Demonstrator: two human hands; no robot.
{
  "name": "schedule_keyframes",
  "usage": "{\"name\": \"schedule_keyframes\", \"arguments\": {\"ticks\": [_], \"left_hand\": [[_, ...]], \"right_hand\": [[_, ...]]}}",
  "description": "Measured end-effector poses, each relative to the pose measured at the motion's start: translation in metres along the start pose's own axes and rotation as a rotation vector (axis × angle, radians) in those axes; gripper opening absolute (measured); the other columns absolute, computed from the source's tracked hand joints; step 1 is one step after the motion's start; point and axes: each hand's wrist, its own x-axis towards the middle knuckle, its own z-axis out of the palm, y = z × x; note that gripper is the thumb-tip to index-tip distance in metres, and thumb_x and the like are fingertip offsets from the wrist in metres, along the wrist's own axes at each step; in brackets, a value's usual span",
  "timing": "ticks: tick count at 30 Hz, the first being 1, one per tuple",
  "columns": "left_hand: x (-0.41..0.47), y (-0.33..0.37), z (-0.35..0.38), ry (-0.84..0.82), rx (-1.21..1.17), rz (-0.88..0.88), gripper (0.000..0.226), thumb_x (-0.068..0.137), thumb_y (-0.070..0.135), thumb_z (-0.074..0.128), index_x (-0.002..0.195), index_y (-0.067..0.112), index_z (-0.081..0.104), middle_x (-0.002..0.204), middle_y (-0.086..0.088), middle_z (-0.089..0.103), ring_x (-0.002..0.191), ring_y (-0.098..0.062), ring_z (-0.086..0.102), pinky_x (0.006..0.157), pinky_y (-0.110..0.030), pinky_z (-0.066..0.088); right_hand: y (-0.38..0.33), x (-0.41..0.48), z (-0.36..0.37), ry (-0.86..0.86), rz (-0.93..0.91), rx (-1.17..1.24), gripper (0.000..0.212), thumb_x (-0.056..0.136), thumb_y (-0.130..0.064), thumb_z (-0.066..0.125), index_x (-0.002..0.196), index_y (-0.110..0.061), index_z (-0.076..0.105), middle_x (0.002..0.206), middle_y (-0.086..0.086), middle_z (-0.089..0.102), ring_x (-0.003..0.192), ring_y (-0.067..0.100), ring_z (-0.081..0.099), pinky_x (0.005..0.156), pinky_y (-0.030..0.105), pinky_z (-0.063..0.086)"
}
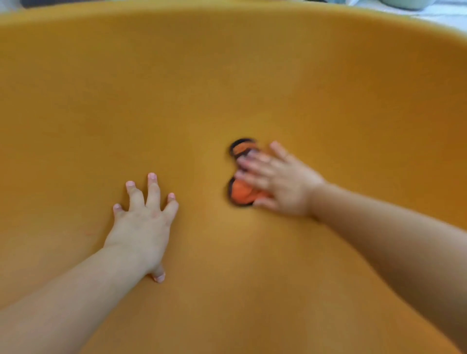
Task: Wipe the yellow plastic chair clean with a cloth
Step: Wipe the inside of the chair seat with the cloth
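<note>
The yellow plastic chair (227, 75) fills almost the whole view, its curved shell rising toward the top. An orange cloth with a dark edge (241, 193) lies on the seat right of centre. My right hand (275, 179) presses flat on the cloth with straight fingers and is blurred by motion; the cloth shows above and below the fingers. My left hand (144, 222) rests on the bare seat to the left, fingers spread, fingertips touching the plastic, holding nothing.
Beyond the chair's top rim, a pale surface (444, 17) and the edge of a greenish object (409, 3) show at the upper right. A dark strip (50, 3) lies at the top left.
</note>
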Motion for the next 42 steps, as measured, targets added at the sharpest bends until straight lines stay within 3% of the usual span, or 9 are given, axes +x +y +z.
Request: {"name": "schedule_keyframes", "arguments": {"ticks": [3,7,9,13,16,23,29,34,42], "left_hand": [[0.002,0.0,0.0,-0.003,-0.011,0.003,0.159,0.044,0.065,0.09,0.154,0.019,-0.016,0.148,-0.03,-0.038,0.143,-0.059,-0.009,0.113,-0.058,0.034],[0.003,0.0,0.002,-0.011,-0.011,0.008,0.159,0.043,0.064,0.091,0.154,0.02,-0.014,0.148,-0.03,-0.038,0.143,-0.059,-0.009,0.113,-0.058,0.034],[0.002,0.0,0.001,-0.007,-0.012,0.01,0.158,0.045,0.063,0.091,0.155,0.02,-0.015,0.148,-0.03,-0.038,0.143,-0.058,-0.01,0.113,-0.059,0.033],[0.0,0.0,-0.001,-0.017,-0.017,0.005,0.156,0.047,0.062,0.091,0.155,0.021,-0.014,0.15,-0.028,-0.038,0.144,-0.057,-0.012,0.115,-0.059,0.03],[0.0,-0.001,-0.002,-0.029,-0.022,0.001,0.156,0.047,0.06,0.092,0.155,0.021,-0.013,0.15,-0.028,-0.038,0.144,-0.057,-0.012,0.114,-0.06,0.03],[-0.002,-0.003,-0.004,-0.031,-0.024,0.009,0.158,0.046,0.06,0.092,0.155,0.02,-0.015,0.149,-0.029,-0.039,0.143,-0.058,-0.012,0.113,-0.06,0.032],[-0.001,-0.001,-0.007,-0.042,-0.013,0.013,0.158,0.047,0.063,0.09,0.155,0.02,-0.016,0.148,-0.03,-0.04,0.143,-0.059,-0.011,0.113,-0.06,0.032],[-0.001,-0.001,-0.009,-0.058,-0.032,0.0,0.156,0.05,0.057,0.092,0.155,0.02,-0.016,0.149,-0.027,-0.04,0.143,-0.057,-0.015,0.114,-0.063,0.028],[-0.002,-0.002,-0.008,-0.045,-0.035,-0.003,0.158,0.045,0.06,0.093,0.155,0.021,-0.014,0.148,-0.026,-0.04,0.144,-0.057,-0.014,0.113,-0.062,0.031]], "right_hand": [[0.08,-0.003,-0.028,0.14,0.45,-0.097,0.077,0.099,-0.06,0.048,0.161,-0.025,0.02,0.169,0.014,0.012,0.157,0.034,0.009,0.12,0.058,-0.01],[0.029,0.059,-0.034,0.287,0.882,0.082,0.086,0.1,-0.064,0.032,0.163,-0.011,0.007,0.167,0.026,-0.003,0.154,0.045,-0.004,0.123,0.059,-0.003],[-0.017,0.093,-0.026,0.308,0.802,0.211,0.089,0.097,-0.063,0.037,0.162,-0.008,0.012,0.167,0.027,0.001,0.154,0.046,-0.001,0.123,0.059,0.0],[-0.107,0.093,-0.004,0.194,0.25,0.25,0.078,0.099,-0.059,0.038,0.162,-0.016,0.02,0.17,0.014,0.004,0.157,0.034,0.0,0.125,0.057,0.006],[-0.094,0.056,0.009,0.07,0.002,0.147,0.068,0.102,-0.057,0.033,0.162,-0.027,0.019,0.171,0.005,0.007,0.158,0.026,0.005,0.126,0.051,0.001],[0.059,-0.053,-0.033,-0.012,0.689,-0.064,0.075,0.098,-0.059,0.049,0.161,-0.03,0.021,0.171,0.008,0.005,0.158,0.027,0.002,0.124,0.052,-0.007],[0.071,0.034,-0.069,0.249,1.094,0.071,0.086,0.099,-0.058,0.038,0.162,-0.009,0.006,0.166,0.03,-0.004,0.154,0.047,-0.005,0.123,0.062,-0.002],[-0.04,0.097,-0.033,0.154,0.735,0.321,0.084,0.1,-0.059,0.034,0.163,-0.012,0.004,0.168,0.022,-0.01,0.155,0.039,-0.011,0.124,0.058,0.0],[-0.157,-0.063,-0.036,-0.444,0.064,0.498,0.064,0.104,-0.063,0.018,0.162,-0.04,0.004,0.169,-0.009,-0.014,0.154,0.015,-0.023,0.124,0.046,-0.015]]}}
